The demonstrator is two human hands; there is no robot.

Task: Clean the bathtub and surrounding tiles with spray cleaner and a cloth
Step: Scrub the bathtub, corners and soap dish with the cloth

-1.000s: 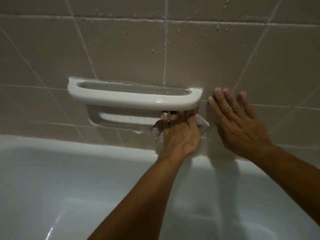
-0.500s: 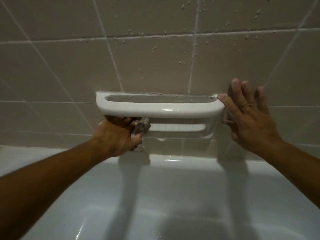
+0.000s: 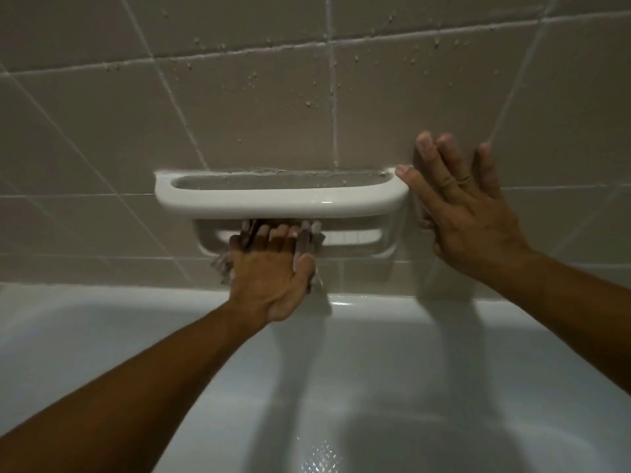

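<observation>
A person's left hand (image 3: 269, 268) reaches up from the near left across the tub (image 3: 392, 370), its forearm running diagonally over the white basin, and presses a crumpled cloth (image 3: 223, 264) into the recessed soap dish (image 3: 355, 237) set in the far wall. The grip is closed round the cloth: the fingers (image 3: 273, 233) curl into the recess beneath the white grab bar (image 3: 280, 199), the thumb lies along the right side, and folds of cloth bunch out at the hand's left edge and below the thumb.

The right hand (image 3: 467, 213) lies flat on the tiles (image 3: 102, 131) just right of the bar, fingers straight and spread, holding nothing; its thumb tip touches the bar's right end. That forearm enters from the near right.

The bar spans the wall above the recess, leaving only a narrow slot between its underside and the dish, which the left fingers fill at the left half; the right half of the dish is open. The tub's far rim (image 3: 375, 300) meets the tiles just below the left wrist. Droplets speckle the tiles above the bar. Bare tile extends left of the bar and above it, and the basin lies open below both arms.
</observation>
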